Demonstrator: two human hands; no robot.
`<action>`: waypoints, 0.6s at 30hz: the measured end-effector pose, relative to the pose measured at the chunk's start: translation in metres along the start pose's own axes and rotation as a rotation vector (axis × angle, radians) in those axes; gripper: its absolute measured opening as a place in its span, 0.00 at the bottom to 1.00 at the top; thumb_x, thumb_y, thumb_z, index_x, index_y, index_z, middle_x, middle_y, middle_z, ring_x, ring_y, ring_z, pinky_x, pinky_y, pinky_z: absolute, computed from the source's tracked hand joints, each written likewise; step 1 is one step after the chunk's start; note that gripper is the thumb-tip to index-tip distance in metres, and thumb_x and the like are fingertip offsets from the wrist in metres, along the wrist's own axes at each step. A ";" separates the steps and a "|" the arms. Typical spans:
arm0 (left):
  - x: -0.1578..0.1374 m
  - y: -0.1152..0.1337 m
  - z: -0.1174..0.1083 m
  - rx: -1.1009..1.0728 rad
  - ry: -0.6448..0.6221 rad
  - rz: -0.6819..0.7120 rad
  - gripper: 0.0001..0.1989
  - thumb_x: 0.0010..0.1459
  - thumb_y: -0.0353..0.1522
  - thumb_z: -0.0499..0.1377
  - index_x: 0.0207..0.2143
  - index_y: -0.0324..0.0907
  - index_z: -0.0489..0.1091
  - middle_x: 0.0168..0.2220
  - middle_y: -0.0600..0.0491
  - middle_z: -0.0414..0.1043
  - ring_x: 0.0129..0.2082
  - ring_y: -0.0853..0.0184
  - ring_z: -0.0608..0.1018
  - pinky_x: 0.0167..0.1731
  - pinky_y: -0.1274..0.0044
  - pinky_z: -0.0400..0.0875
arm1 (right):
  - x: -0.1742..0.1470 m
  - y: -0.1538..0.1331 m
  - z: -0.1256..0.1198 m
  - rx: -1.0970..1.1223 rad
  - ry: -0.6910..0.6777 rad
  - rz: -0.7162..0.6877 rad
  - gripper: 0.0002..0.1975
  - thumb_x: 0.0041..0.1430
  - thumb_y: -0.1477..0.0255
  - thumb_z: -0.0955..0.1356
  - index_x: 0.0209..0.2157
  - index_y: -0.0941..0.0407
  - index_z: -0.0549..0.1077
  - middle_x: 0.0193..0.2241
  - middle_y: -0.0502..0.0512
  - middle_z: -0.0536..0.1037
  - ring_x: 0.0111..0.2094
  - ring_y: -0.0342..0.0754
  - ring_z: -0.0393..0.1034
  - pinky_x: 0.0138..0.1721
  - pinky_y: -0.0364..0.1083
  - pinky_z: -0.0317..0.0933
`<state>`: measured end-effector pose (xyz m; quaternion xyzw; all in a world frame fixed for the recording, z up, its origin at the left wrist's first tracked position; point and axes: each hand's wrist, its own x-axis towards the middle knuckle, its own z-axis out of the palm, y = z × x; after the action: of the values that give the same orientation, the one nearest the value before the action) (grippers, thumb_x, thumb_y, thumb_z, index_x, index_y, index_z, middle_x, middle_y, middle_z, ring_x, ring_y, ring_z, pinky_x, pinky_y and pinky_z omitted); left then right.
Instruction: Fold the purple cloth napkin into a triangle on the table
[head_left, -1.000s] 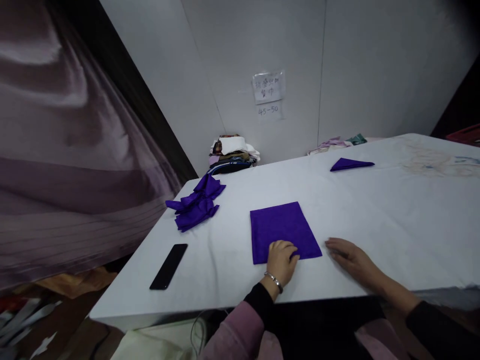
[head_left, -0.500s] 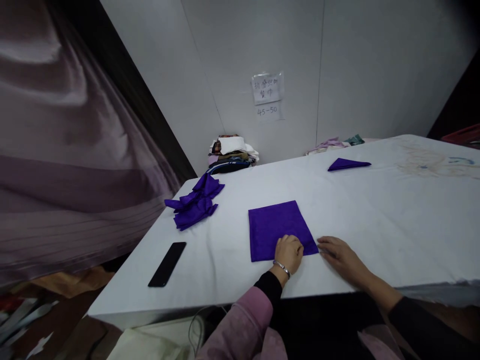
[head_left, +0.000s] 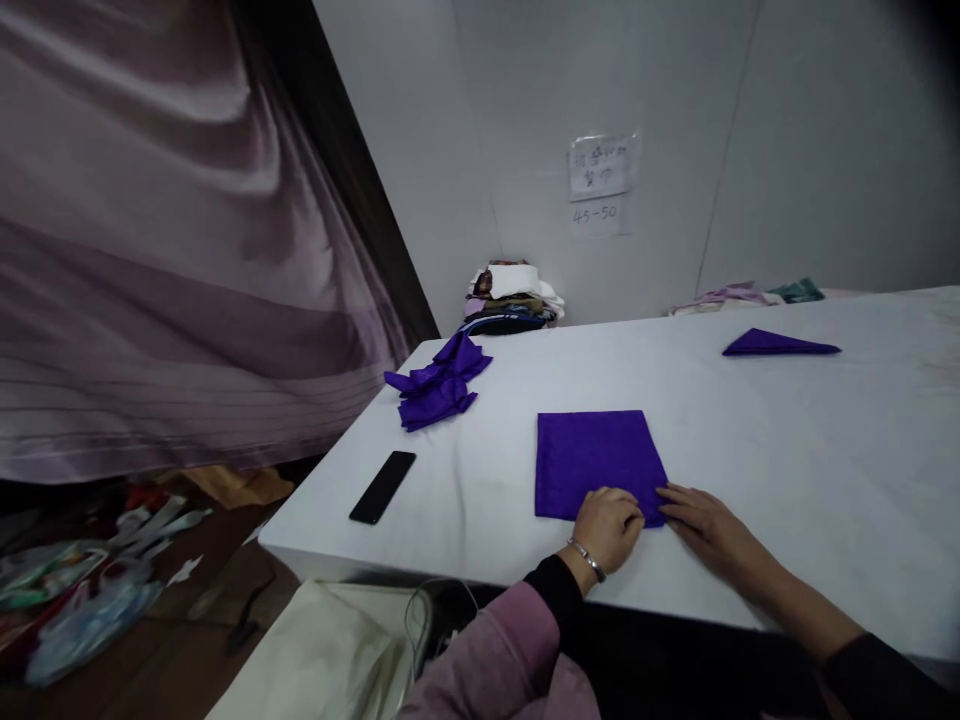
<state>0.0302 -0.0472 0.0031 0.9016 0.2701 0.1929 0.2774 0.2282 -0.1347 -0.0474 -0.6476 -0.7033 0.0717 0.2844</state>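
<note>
A purple cloth napkin lies flat on the white-covered table, folded into a rough square. My left hand rests on its near edge, the fingers curled closed on the cloth by the near right corner; the fingertips are partly hidden. My right hand lies at that same corner with fingers stretched out, the tips touching the napkin's right edge. Farther back on the right sits another purple napkin, folded into a triangle. Several crumpled purple napkins are heaped at the table's left side.
A black phone lies near the left edge of the table. Folded cloths are stacked against the wall, with more fabric farther right. A pinkish curtain hangs at left, above plastic bags on the floor.
The view has swung left, so everything sits farther right in the picture. My right fingers have come in onto the napkin's corner; my left hand stays at the near edge.
</note>
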 end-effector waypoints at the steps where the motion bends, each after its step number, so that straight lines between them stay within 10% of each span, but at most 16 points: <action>1: -0.006 -0.004 -0.006 -0.010 0.045 -0.019 0.07 0.56 0.30 0.57 0.32 0.46 0.75 0.41 0.55 0.75 0.42 0.66 0.72 0.44 0.72 0.62 | -0.001 0.001 0.001 -0.004 0.002 0.008 0.15 0.59 0.64 0.61 0.41 0.50 0.77 0.50 0.55 0.73 0.54 0.57 0.64 0.55 0.61 0.55; 8: -0.051 -0.048 -0.059 0.076 0.420 -0.317 0.08 0.54 0.27 0.58 0.38 0.44 0.72 0.38 0.52 0.73 0.41 0.64 0.71 0.44 0.71 0.65 | -0.015 0.005 -0.007 -0.037 -0.084 0.015 0.18 0.59 0.63 0.60 0.46 0.48 0.75 0.54 0.53 0.69 0.57 0.57 0.59 0.58 0.63 0.50; 18: -0.049 -0.054 -0.049 0.135 0.313 -0.323 0.10 0.52 0.24 0.56 0.36 0.43 0.73 0.38 0.51 0.72 0.40 0.63 0.70 0.44 0.70 0.66 | 0.078 -0.098 -0.009 0.089 -0.305 -0.201 0.23 0.64 0.60 0.57 0.60 0.48 0.60 0.62 0.52 0.57 0.63 0.53 0.46 0.62 0.61 0.39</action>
<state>-0.0530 -0.0190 -0.0012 0.8223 0.4629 0.2651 0.1984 0.1473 -0.0781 0.0302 -0.5423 -0.7956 0.1714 0.2086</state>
